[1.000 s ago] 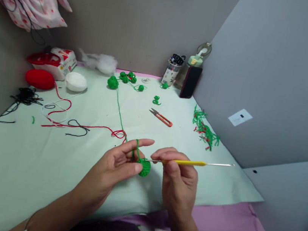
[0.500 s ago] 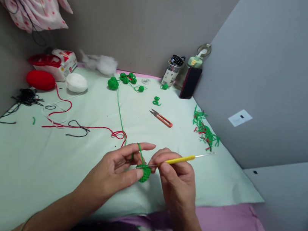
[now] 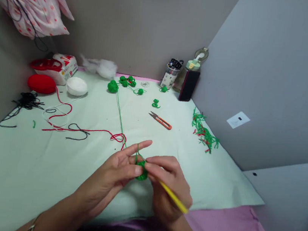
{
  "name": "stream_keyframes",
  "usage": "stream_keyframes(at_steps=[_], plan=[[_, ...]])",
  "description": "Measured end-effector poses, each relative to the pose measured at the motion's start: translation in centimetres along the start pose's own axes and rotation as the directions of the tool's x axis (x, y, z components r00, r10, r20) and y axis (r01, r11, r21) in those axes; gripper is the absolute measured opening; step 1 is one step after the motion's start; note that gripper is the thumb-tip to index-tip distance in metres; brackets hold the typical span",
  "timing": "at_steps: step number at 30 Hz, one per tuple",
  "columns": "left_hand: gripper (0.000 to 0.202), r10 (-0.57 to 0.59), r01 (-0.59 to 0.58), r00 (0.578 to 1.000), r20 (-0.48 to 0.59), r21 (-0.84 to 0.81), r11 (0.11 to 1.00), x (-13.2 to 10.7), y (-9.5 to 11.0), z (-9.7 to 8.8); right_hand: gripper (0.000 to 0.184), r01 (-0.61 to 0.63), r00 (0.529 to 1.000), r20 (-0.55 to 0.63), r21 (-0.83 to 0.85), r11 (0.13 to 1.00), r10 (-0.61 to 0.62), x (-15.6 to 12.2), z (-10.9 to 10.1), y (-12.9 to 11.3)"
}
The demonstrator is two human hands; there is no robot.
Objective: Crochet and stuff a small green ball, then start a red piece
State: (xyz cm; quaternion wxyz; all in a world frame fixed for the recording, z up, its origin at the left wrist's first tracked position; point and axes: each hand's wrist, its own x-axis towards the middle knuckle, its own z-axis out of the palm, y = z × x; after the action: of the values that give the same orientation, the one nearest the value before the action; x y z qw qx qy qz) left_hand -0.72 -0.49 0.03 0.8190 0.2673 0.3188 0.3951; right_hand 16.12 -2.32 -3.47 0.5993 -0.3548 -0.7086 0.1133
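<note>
Worktop [image 3: 35,160], pale green cloth, fills the frame. Lower centre: left hand [image 3: 117,169] grip pinches green crochet piece [image 3: 142,170]. Right hand [image 3: 168,188] grip clenched on yellow hook [image 3: 173,199], fingers hiding its tip. Upper left: one red yarn ball [image 3: 41,83], one white yarn ball [image 3: 76,86]. Centre: one orange snips [image 3: 161,121].

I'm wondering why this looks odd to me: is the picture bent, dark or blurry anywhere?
Head view: the wide lens splays the table outward; the right edge fades to black; light is soft, no glare, faint shadow under the left hand and right hand; the stuffing at the back looks smeared; the hook and green piece are fairly sharp.
</note>
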Motion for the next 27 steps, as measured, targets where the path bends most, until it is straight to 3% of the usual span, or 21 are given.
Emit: stream_keyframes(at_steps=[4, 8, 10, 14, 21, 27], plan=[[0.053, 0.024, -0.025, 0.998, 0.055, 0.017, 1.0, 0.0, 0.7, -0.6, 0.017, -0.228, 0.954, -0.101, 0.358, 0.905, 0.28, 1.4, -0.3, -0.3], [0.048, 0.067, -0.07, 0.997, 0.03, 0.105, 0.992, 0.0, 0.3, -0.5, 0.015, -0.354, 0.896, -0.01, 0.584, 0.73, 0.443, 2.0, -0.5, -0.1], [0.048, 0.111, -0.113, 0.994, 0.023, 0.183, 0.976, 0.0, 0.0, -0.2, 0.013, -0.377, 0.899, 0.036, 0.573, 0.728, 0.437, 1.8, -0.3, 0.1], [0.044, 0.155, -0.153, 0.988, 0.019, 0.328, 0.932, -0.1, -0.2, -0.1, 0.012, -0.364, 0.916, 0.017, 0.455, 0.812, 0.401, 1.3, 0.1, 0.2], [0.041, 0.179, -0.166, 0.984, -0.012, 0.314, 0.935, 0.0, 0.0, -0.3, 0.018, -0.451, 0.857, 0.032, 0.528, 0.719, 0.514, 1.7, -0.1, 0.3], [0.043, 0.219, -0.179, 0.974, -0.063, 0.387, 0.905, -0.3, 0.2, -0.2, 0.018, -0.445, 0.878, 0.083, 0.508, 0.737, 0.472, 1.8, -0.7, 0.4]])
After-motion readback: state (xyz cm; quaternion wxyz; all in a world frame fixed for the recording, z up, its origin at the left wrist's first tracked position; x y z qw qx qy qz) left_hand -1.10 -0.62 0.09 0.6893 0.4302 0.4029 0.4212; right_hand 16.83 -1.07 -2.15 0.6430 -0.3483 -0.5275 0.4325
